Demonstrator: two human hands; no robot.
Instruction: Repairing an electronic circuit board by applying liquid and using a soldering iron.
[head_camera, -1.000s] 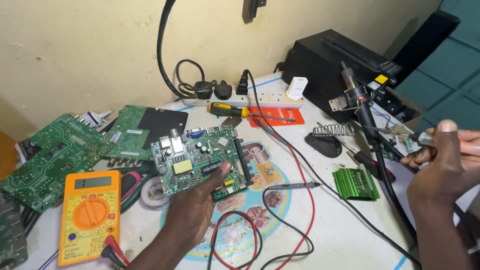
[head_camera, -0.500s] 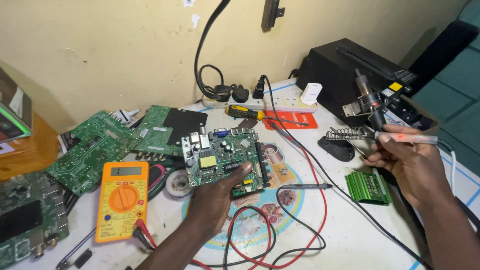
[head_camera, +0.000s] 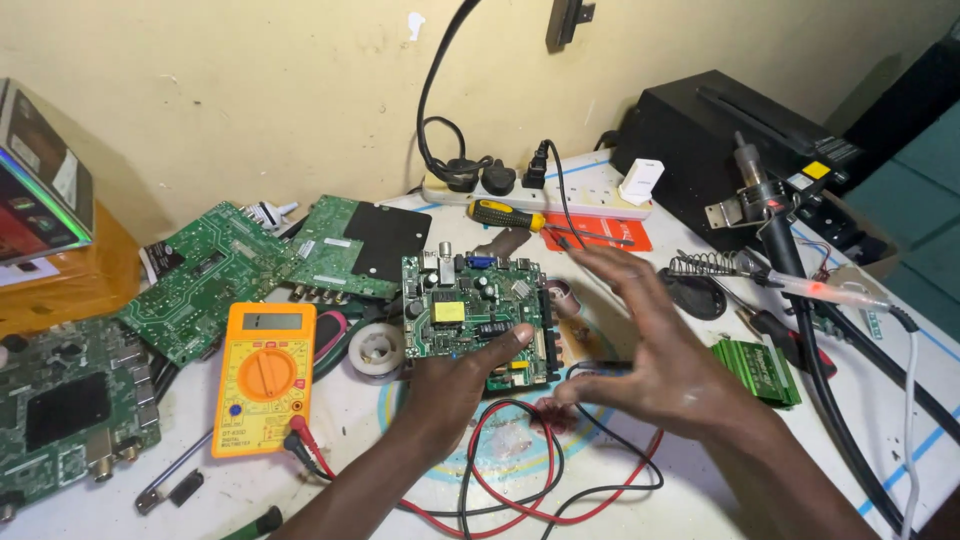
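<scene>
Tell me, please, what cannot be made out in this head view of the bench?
- Right hand: blurred, so whether it touches the probe wires is unclear.
- Circuit board: its near edge is hidden under the left hand.
- Multimeter: its display is too small to read.
- Left-side board: cut off by the frame edge.

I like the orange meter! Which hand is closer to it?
Left. The left hand rests on the circuit board beside the orange meter; the right hand is farther right.

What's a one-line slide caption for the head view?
Left hand steadies a green circuit board on a cluttered workbench while the open right hand hovers above red and black leads, beside an orange multimeter.
</scene>
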